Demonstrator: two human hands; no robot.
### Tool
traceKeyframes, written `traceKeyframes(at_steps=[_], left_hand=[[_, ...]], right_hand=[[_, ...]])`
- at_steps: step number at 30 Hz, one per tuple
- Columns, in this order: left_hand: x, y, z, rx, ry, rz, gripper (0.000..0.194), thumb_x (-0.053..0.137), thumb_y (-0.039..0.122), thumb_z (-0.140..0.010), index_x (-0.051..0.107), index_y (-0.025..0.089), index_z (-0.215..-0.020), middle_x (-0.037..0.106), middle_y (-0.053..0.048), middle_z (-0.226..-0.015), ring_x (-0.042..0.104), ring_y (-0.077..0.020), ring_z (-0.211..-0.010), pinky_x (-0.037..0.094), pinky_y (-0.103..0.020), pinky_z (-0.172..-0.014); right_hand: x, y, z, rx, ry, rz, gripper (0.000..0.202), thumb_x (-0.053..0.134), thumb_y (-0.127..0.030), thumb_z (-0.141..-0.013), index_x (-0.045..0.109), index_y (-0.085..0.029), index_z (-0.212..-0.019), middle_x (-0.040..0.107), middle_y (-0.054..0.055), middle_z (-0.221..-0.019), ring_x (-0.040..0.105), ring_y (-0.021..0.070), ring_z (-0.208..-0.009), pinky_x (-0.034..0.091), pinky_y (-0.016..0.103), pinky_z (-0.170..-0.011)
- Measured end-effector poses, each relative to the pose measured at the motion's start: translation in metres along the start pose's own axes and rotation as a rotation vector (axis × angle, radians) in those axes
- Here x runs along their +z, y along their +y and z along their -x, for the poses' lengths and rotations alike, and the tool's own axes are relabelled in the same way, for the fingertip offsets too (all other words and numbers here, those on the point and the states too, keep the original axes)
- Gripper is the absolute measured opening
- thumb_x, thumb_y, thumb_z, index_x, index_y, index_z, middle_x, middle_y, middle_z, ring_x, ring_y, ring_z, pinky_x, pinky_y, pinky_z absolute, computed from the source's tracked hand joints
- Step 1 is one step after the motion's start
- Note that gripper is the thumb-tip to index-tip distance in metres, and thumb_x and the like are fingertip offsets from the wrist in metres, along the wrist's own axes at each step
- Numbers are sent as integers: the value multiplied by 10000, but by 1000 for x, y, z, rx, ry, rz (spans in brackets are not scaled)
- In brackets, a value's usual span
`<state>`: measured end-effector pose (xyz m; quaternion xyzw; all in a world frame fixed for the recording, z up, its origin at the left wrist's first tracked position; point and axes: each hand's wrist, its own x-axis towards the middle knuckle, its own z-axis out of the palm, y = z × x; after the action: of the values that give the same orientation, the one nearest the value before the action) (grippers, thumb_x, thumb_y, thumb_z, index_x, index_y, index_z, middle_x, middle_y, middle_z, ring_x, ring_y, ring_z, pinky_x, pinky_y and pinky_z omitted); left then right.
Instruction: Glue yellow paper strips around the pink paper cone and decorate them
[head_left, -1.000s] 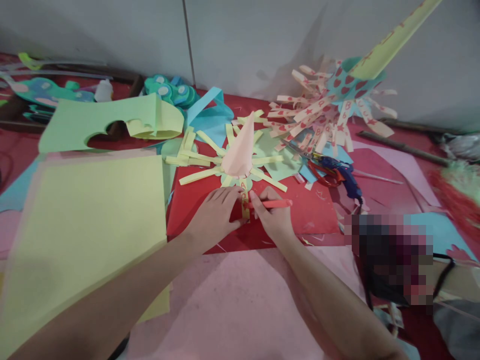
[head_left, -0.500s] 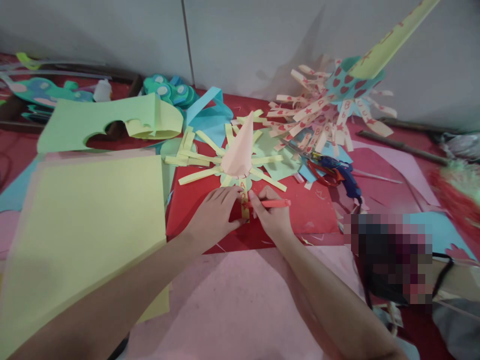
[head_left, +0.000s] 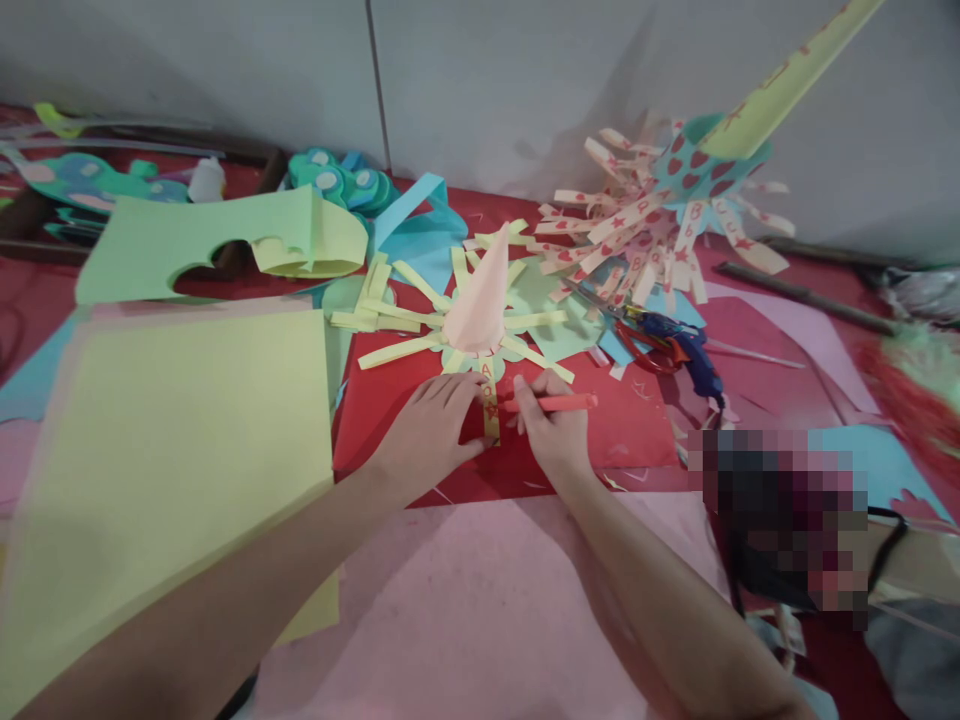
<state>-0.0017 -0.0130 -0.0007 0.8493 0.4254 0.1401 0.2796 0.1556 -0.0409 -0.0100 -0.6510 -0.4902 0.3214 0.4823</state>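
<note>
A pink paper cone (head_left: 480, 295) stands on a green scalloped base with several yellow paper strips around it, on a red board (head_left: 397, 400). The strip nearest me (head_left: 490, 400) carries red letters and a red star. My left hand (head_left: 431, 425) rests at its left side, fingers apart, thumb and fingertips touching the strip's edge. My right hand (head_left: 551, 425) is closed around a red marker (head_left: 566, 402), whose tip points left, just right of the strip.
Yellow paper sheets (head_left: 187, 450) lie at left, green cut paper (head_left: 195, 235) behind them. Scissors (head_left: 645, 345) and a blue glue gun (head_left: 690, 350) lie at right, below a fringed paper craft (head_left: 637, 225). Pink paper (head_left: 480, 600) is in front.
My right hand has moved slightly right with the marker, away from the strip. The red star on the strip shows more fully. My left hand has stayed in place.
</note>
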Motion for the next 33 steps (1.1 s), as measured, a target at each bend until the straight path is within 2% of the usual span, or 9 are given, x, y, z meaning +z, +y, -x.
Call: traceKeyframes(at_steps=[6, 12, 26, 33], left_hand=[[1, -1, 0, 3, -4, -7, 332, 659, 200, -731, 501, 208, -1023, 546, -45, -1270, 480, -225, -1205, 388, -412, -1022], [1, -1, 1, 6, 6, -4, 319, 668, 204, -725, 506, 206, -1000, 549, -51, -1267, 487, -228, -1199, 400, -412, -1013], [0, 0, 0, 4, 3, -7, 329, 673, 199, -722, 499, 210, -1000, 548, -48, -1269, 488, -230, -1199, 400, -412, -1008], [0, -1, 0, -2, 8, -2, 319, 677, 207, -722, 498, 212, -985, 540, -49, -1278, 492, -232, -1194, 408, -411, -997]], right_hand=[[0, 1, 0, -43, -30, 73, 363, 517, -368, -846, 316, -222, -581, 380, -90, -430, 398, 61, -381, 331, 198, -424], [-2, 2, -1, -43, -1, 71, 363, 507, -380, -847, 313, -224, -584, 350, -85, -457, 463, 77, -416, 338, 197, -434], [-2, 1, -1, -63, 2, 84, 355, 507, -349, -839, 309, -223, -573, 342, -89, -454, 414, 65, -401, 328, 196, -423], [-2, 2, -1, 47, 28, -63, 346, 520, -368, -840, 314, -232, -596, 317, -109, -408, 380, 67, -353, 377, 209, -410]])
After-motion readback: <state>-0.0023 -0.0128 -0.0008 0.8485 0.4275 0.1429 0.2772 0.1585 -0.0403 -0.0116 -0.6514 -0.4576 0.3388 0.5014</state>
